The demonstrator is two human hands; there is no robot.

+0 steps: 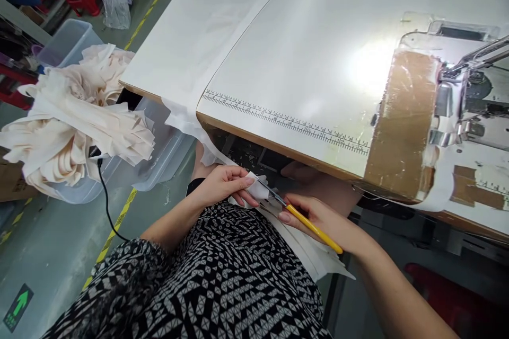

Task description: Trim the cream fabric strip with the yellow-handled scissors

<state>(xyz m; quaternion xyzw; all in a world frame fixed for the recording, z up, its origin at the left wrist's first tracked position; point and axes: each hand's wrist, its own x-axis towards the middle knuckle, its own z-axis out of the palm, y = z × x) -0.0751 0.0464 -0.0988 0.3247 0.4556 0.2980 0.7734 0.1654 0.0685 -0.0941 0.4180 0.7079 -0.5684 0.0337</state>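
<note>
My left hand [231,185], at the front of the table, pinches the end of a white cloth piece [257,187] between thumb and fingers. In my right hand [308,216] are yellow-handled thread snips [314,226], their narrow metal tips pointing left and touching the cloth. The far handle end reaches past my palm toward the wrist. More white cloth [308,251] lies over my lap beneath the right hand. Whether the blades are apart cannot be made out.
A white sewing table [286,63] with a printed ruler [278,119] along its front edge spans the view. The sewing machine [477,95] stands at right. To the left, cream cloth strips [79,116] heap over a clear plastic bin [159,164]; a black cable [106,201] hangs there.
</note>
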